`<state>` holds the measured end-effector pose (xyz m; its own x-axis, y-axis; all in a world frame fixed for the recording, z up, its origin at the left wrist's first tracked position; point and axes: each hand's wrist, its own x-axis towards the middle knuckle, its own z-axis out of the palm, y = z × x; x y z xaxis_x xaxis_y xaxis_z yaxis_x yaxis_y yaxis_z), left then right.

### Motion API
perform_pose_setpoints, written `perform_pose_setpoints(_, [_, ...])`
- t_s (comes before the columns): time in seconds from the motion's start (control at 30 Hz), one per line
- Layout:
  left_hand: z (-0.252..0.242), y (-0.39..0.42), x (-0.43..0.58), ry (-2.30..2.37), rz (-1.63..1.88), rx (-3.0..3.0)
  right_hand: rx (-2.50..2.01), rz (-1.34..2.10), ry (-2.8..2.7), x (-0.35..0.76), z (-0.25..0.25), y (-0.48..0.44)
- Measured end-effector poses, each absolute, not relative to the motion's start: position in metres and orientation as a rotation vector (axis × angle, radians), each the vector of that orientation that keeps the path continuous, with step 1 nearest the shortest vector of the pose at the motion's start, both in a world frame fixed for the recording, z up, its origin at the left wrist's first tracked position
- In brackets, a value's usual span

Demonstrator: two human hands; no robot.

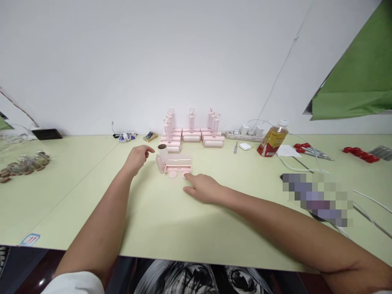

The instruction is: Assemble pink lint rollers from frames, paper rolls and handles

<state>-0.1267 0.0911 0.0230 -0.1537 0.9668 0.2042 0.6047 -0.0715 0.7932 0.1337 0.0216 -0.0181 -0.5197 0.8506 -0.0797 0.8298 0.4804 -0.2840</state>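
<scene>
Pink parts lie together near the middle of the table. Among them are a clear pinkish cover (179, 159), a pink tray-like piece (178, 168), a round pink disc (173, 174) and a second disc under my right fingertips. A white paper-like tube (163, 152) with a brown inside stands at their left, with a translucent pink piece (159, 163) leaning beside it. My left hand (138, 158) hovers left of the tube, fingers loosely curled but apart, holding nothing. My right hand (202, 187) touches the right disc with an extended index finger, thumb apart.
Pink rollers and handles (191, 136) are arranged by the wall. Behind on the right are a power strip (245, 135), a tilted drink bottle (272, 139) and red-handled tools (312, 151). Cables and a pixelated object (315, 200) lie right. Small wrapped items (26, 165) sit far left.
</scene>
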Motion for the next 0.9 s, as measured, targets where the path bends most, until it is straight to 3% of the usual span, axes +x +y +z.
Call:
perform_pose_setpoints(0.13, [0.007, 0.102, -0.143, 1.625, 1.139, 1.681, -1.531, 0.4, -2.685, 0.119, -0.018, 0.027])
perform_pose_setpoints(0.37, [-0.012, 0.115, -0.136, 1.446, 1.092, 2.277, -1.498, 0.413, -2.725, 0.13, -0.019, 0.01])
perform_pose_setpoints(0.57, [-0.021, 0.123, -0.135, 1.567, 1.14, 2.055, -1.429, 0.519, -2.6, 0.149, -0.03, -0.007])
perform_pose_setpoints(0.77, [0.003, 0.123, -0.152, 1.824, 1.687, 1.576, -1.258, 0.655, -2.28, 0.173, -0.027, -0.017])
perform_pose_setpoints(0.9, [0.037, 0.092, -0.133, 1.327, 2.416, 1.438, -1.167, 0.825, -1.899, 0.188, -0.011, -0.013])
